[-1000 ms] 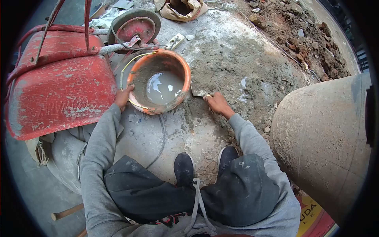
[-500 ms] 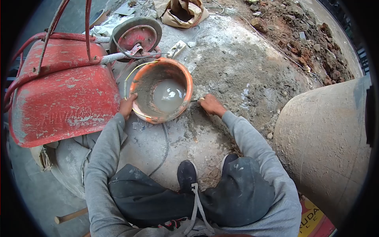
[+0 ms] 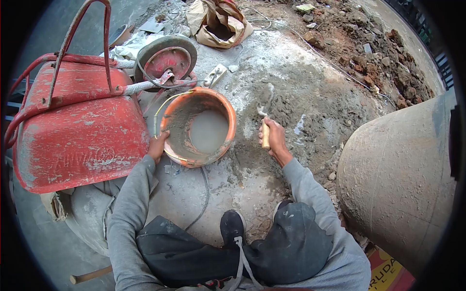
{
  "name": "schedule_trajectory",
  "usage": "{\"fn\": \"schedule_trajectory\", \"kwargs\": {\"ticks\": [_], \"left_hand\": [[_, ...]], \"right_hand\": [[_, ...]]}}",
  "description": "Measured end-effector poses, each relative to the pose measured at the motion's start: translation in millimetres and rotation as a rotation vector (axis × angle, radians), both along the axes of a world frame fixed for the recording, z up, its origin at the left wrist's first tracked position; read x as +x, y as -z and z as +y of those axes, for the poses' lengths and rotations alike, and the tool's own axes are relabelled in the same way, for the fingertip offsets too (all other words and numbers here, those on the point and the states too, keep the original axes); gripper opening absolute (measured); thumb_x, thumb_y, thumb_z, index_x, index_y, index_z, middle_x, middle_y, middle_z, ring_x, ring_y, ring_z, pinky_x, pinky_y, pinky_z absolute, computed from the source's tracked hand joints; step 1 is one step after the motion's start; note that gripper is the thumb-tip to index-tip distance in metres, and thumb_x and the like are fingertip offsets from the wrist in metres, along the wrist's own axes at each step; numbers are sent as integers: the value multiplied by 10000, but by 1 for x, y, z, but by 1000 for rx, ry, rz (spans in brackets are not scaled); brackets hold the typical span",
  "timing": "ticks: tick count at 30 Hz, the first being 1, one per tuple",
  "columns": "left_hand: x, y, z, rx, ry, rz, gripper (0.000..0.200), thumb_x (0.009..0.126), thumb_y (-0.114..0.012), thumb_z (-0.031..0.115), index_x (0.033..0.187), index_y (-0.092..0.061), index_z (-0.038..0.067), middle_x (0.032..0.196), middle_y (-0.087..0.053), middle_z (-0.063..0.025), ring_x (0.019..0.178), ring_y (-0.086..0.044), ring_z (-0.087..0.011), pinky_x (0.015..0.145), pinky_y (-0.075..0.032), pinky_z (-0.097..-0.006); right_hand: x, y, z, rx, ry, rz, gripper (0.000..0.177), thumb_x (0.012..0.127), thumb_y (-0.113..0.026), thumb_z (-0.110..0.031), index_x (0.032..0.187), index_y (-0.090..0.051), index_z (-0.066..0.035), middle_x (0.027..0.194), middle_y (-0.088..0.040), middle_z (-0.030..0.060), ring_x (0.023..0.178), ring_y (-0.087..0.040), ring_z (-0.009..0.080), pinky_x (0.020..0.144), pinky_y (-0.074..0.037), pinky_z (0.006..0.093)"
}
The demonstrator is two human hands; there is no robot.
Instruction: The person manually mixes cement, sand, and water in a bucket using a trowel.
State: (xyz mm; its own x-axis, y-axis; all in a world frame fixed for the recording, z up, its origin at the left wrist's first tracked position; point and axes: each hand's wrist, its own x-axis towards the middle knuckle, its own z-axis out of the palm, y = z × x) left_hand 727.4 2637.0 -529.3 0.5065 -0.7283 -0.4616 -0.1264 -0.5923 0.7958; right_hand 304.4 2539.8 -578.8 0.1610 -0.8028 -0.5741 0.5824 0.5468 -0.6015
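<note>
My left hand [image 3: 158,146] is closed on the near left rim of an orange bucket [image 3: 232,116]. Grey residue coats the bucket's inner wall, and cloudy grey water [image 3: 209,131] lies at its bottom. To the right of it, my right hand [image 3: 275,138] is wrapped round the wooden handle of a trowel [image 3: 265,135]. The trowel's metal end points away from me over wet grey mortar [image 3: 286,107] spread on the ground; its blade is hard to make out against the mortar.
An overturned red wheelbarrow [image 3: 82,131] stands left, its wheel [image 3: 167,65] behind the bucket. A power strip [image 3: 215,76] and an open paper sack [image 3: 221,24] lie beyond. Rubble [image 3: 374,63] is piled far right. A large concrete cylinder [image 3: 398,174] stands right. A cable [image 3: 206,194] runs near my feet.
My right hand has moved from beside the bucket's rim out to the right over the mortar, and the trowel it holds now shows clearly. My left hand stays on the bucket.
</note>
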Motion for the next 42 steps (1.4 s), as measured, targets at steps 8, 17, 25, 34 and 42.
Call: {"fn": "schedule_trajectory", "kwargs": {"ticks": [8, 17, 25, 34, 42], "left_hand": [[4, 10, 0, -50, -8, 12, 435, 886, -634, 293, 1153, -600, -49, 1052, -668, -142, 924, -650, -228, 841, -492, -346], [-10, -10, 0, -54, -31, -28, 455, 879, -646, 307, 1157, -627, -52, 1064, -680, -145, 951, -655, -235, 863, -490, -348], [14, 16, 0, 27, 31, -183, 503, 847, -666, 371, 1098, -650, -64, 1054, -680, -159, 934, -652, -234, 824, -492, -354], [-4, -13, 1, 4, 19, -7, 475, 888, -633, 283, 1190, -571, -78, 1046, -668, -157, 915, -665, -249, 836, -504, -351], [-9, -9, -3, -97, -21, 179, 439, 906, -626, 243, 1222, -539, -50, 1095, -653, -145, 979, -652, -245, 900, -498, -344]], "right_hand": [[82, 75, -88, -262, -721, 718, 366, 881, -611, -276, 871, -654, 87, 901, -684, 225, 714, -673, 327, 707, -529, 439], [99, 74, -148, 95, 290, 249, 351, 905, -543, -317, 889, -552, 33, 687, -593, 144, 566, -614, 252, 464, -508, 391], [-27, -18, -77, -83, 5, -145, 290, 949, -465, -276, 1028, -542, -8, 722, -525, 68, 580, -533, 152, 462, -453, 295], [-149, -106, -66, -748, 186, 1281, 428, 866, -652, -261, 1162, -550, 31, 823, -650, 150, 673, -630, 240, 579, -505, 388], [-231, 25, -40, -422, -397, 1788, 323, 845, -642, -187, 1027, -483, 27, 894, -619, 290, 857, -615, 471, 750, -492, 485]]}}
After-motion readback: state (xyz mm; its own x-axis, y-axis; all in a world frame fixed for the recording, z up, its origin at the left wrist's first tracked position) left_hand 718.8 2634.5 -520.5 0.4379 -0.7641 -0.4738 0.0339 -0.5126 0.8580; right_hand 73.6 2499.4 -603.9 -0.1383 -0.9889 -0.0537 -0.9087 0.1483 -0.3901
